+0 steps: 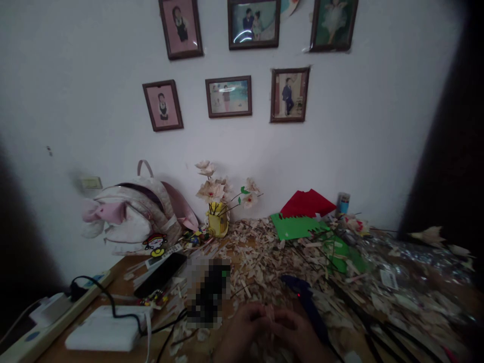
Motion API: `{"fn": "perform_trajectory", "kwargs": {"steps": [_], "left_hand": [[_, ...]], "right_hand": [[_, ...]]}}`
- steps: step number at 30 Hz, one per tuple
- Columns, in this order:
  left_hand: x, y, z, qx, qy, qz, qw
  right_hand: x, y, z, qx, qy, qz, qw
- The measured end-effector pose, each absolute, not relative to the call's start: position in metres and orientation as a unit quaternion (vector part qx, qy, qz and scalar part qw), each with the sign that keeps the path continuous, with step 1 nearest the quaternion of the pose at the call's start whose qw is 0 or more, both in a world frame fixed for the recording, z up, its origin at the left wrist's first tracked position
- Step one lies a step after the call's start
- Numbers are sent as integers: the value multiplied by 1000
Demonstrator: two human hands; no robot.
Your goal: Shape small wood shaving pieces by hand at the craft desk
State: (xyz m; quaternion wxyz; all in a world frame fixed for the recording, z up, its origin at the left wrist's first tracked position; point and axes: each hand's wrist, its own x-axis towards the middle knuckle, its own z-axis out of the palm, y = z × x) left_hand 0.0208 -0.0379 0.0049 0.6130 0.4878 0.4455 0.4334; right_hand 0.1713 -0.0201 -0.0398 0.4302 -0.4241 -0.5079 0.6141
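My left hand (246, 327) and my right hand (298, 335) meet at the bottom middle of the view, fingers curled together around a small pale piece (270, 315) that I cannot make out clearly. Both hands hover over a wooden table (121, 282) littered with pale wood or husk shavings (257, 257). A dark blue glue gun (302, 295) with a small red light lies just beyond my right hand.
A yellow cup with handmade pale flowers (217, 201) stands at the wall. Green (297, 227) and red (307, 203) sheets lie right of it. A pink backpack (139, 209), a power strip (56, 317), a white box (102, 335) and cables sit left. Framed photos hang above.
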Motion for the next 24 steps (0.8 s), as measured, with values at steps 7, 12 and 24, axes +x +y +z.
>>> {"fn": "perform_trajectory", "kwargs": {"steps": [7,12,24], "left_hand": [[18,-33,3,534,492,409,552],[16,-32,1,544,506,401,536],[18,-35,3,536,479,409,562]], "right_hand": [[173,-24,-35,-465,-616,483,413],[168,-30,-29,-487,-644,432,402],[165,-33,-32,-510,-675,380,374]]}}
